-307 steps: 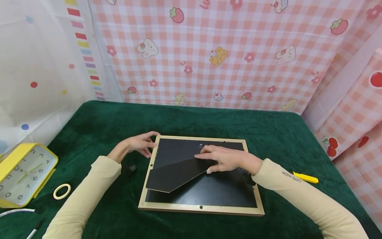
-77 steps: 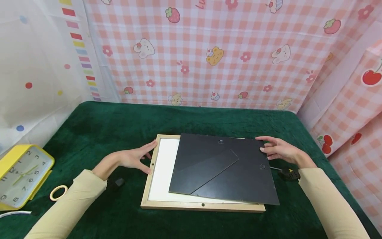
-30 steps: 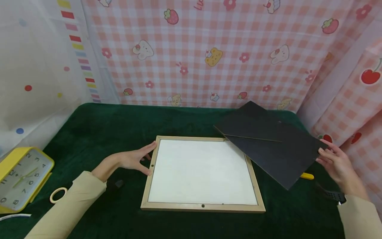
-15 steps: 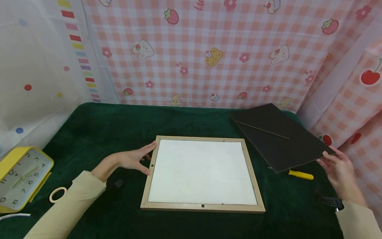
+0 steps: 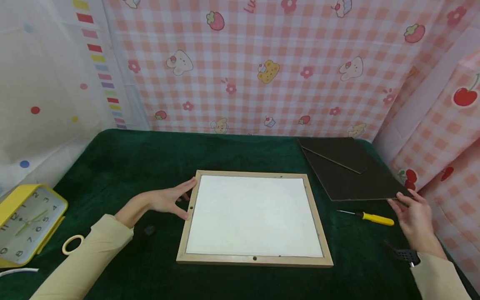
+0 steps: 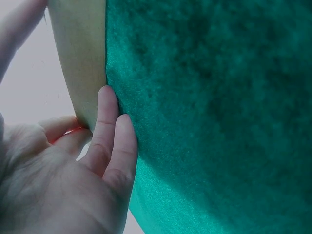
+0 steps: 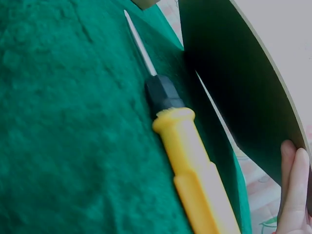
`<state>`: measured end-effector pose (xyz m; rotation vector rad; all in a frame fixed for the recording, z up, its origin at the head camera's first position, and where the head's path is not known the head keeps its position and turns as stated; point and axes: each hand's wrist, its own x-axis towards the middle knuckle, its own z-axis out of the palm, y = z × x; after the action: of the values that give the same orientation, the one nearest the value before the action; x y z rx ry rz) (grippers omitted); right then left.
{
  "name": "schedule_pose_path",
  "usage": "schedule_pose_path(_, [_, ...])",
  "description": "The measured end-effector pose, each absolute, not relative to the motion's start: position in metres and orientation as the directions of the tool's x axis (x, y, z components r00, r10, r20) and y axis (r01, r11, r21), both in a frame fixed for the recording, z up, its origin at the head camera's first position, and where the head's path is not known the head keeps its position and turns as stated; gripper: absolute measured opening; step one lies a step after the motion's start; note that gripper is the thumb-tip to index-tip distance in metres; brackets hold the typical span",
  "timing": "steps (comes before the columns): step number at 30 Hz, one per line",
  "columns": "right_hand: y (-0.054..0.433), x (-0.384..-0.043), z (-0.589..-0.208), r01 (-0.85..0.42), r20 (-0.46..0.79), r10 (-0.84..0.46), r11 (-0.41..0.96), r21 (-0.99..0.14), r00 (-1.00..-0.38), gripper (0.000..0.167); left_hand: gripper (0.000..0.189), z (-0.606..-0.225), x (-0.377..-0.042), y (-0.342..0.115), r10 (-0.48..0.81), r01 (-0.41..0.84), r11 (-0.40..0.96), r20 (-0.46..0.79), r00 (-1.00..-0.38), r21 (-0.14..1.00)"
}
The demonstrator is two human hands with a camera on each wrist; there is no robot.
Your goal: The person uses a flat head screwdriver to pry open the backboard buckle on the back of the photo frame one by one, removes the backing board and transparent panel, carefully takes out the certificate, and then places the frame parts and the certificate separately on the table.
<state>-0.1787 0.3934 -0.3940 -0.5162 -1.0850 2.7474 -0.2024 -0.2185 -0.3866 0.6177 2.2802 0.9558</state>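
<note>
A wooden picture frame [image 5: 255, 259] lies flat on green cloth, a white sheet [image 5: 255, 214] filling its inside. My left hand [image 5: 165, 200] touches the frame's left side, fingers spread and fairly straight; the left wrist view shows fingertips against the outer edge of the wood [image 6: 80, 48]. At the right, my right hand [image 5: 414, 214] pinches the near right corner of the black backing board [image 5: 348, 179], which has a folded stand flap [image 5: 337, 152]. Two fingers lie under the board [image 7: 234, 68] in the right wrist view, where it tilts above the cloth.
A yellow-handled screwdriver [image 5: 376, 219] lies between frame and board. On the left are a yellow clock [image 5: 31, 221], a cream ring [image 5: 73, 244] and a white cable [image 5: 18, 271]. Gingham curtain [image 5: 243, 62] hangs behind the table.
The backing board came off the frame, uncovering the white sheet, and moved to the back right in my right hand. It has since lowered, showing the screwdriver. My left hand stays put.
</note>
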Motion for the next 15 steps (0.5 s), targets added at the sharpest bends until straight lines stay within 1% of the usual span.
schedule_pose_path(4, [0.393, -0.179, -0.398, 0.027, -0.295, 0.226, -0.751, -0.66, -0.928, 0.071, 0.103, -0.386, -0.202, -0.218, 0.612, 0.189, 0.63, -0.332, -0.717, 0.753])
schedule_pose_path(7, [0.397, -0.179, -0.4, 0.081, -0.322, 0.2, -0.725, -0.683, -0.925, 0.083, 0.103, -0.386, -0.203, -0.217, 0.615, 0.192, 0.631, -0.334, -0.714, 0.752])
schedule_pose_path(9, [0.4, -0.18, -0.402, 0.121, -0.334, 0.194, -0.676, -0.726, -0.923, 0.087, 0.103, -0.386, -0.203, -0.217, 0.613, 0.187, 0.632, -0.337, -0.715, 0.752])
schedule_pose_path(12, [0.406, -0.184, -0.404, 0.188, -0.353, 0.198, -0.563, -0.805, -0.914, 0.095, 0.103, -0.386, -0.203, -0.217, 0.606, 0.182, 0.638, -0.341, -0.719, 0.749])
schedule_pose_path(15, [0.41, -0.188, -0.407, 0.252, -0.377, 0.218, -0.447, -0.859, -0.9, 0.101, 0.103, -0.385, -0.202, -0.218, 0.602, 0.177, 0.641, -0.345, -0.72, 0.747])
